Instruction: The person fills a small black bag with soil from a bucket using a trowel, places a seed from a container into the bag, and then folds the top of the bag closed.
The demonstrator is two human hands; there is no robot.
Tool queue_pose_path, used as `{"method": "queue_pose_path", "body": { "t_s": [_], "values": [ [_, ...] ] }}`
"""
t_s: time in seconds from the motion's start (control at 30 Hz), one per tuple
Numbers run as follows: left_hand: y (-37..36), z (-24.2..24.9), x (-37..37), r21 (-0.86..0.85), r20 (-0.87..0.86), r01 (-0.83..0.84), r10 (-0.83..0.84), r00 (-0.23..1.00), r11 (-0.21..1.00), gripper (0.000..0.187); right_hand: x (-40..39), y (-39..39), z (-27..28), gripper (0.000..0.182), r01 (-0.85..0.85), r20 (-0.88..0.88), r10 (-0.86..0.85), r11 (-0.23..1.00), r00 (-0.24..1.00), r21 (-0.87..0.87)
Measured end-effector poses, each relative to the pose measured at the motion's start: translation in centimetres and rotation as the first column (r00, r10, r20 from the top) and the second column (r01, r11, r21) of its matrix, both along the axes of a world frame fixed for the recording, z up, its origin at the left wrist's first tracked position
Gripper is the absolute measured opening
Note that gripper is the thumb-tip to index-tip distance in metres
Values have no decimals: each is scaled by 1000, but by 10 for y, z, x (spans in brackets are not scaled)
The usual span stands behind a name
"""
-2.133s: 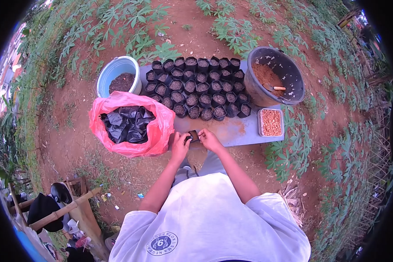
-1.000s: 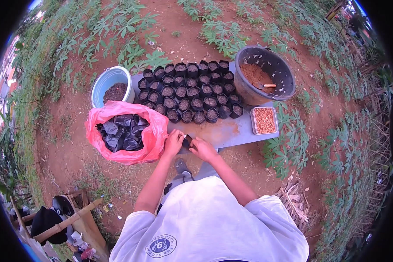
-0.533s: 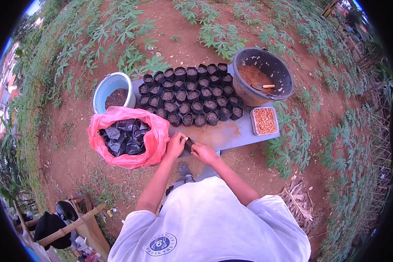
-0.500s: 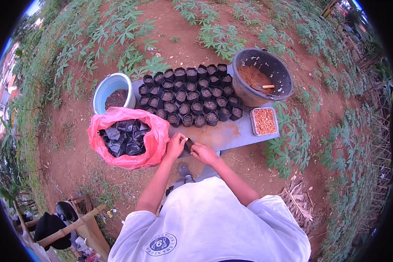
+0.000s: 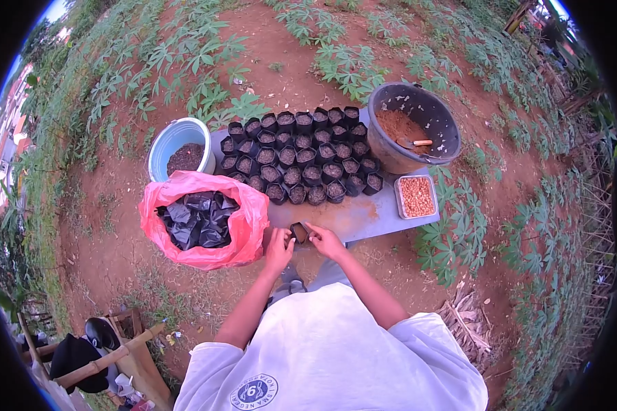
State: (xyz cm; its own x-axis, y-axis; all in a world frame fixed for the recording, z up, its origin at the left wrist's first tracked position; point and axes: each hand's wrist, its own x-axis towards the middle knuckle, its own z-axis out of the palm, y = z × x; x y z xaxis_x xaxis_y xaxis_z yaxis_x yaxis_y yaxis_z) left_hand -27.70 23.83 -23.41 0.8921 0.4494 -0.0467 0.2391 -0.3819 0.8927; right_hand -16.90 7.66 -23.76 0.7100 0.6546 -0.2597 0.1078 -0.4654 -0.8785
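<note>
Between my two hands, at the near edge of the table, is a small black plastic planting bag point(image 5: 299, 232) with its mouth spread wide and brown showing inside. My left hand point(image 5: 279, 248) grips its left rim with fingers and thumb. On the opposite rim, my right hand point(image 5: 325, 242) pinches the plastic. Just left of my left hand, a pink plastic bag point(image 5: 248, 240) holds a heap of folded black planting bags point(image 5: 197, 218). Beyond my hands stand rows of soil-filled black planting bags point(image 5: 293, 176), packed close together.
On the grey table point(image 5: 384, 224), a clear tub of orange-tan kernels point(image 5: 417, 196) sits at the right. Behind it, a dark bucket point(image 5: 395, 161) contains reddish-brown soil and a wooden-handled tool point(image 5: 418, 143). A light-blue bucket point(image 5: 159, 154) with dark soil stands left. Leafy plants surround the table.
The planting bag between my hands has gone from narrow and flattened to wide-mouthed. My hands have moved slightly down and apart, one on each side of it.
</note>
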Motion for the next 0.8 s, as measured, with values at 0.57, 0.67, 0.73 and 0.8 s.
{"method": "queue_pose_path", "body": {
  "t_s": [0.57,0.67,0.73,0.8],
  "values": [
    [-18,3,-7,427,8,12,-16,1000,904,50,-3,2,10,45,-70,123,79,995,989,-78],
    [-19,1,-6,467,8,-8,5,1000,884,53,-5,2,10,44,-33,50,36,998,998,-57],
    [-19,3,-5,458,-6,3,0,1000,889,54,-5,1,7,44,-22,23,23,999,999,-45],
    [-18,4,-5,447,-18,17,-10,1000,894,55,-7,2,5,43,-4,-2,4,999,1000,-33]
  ]
}}
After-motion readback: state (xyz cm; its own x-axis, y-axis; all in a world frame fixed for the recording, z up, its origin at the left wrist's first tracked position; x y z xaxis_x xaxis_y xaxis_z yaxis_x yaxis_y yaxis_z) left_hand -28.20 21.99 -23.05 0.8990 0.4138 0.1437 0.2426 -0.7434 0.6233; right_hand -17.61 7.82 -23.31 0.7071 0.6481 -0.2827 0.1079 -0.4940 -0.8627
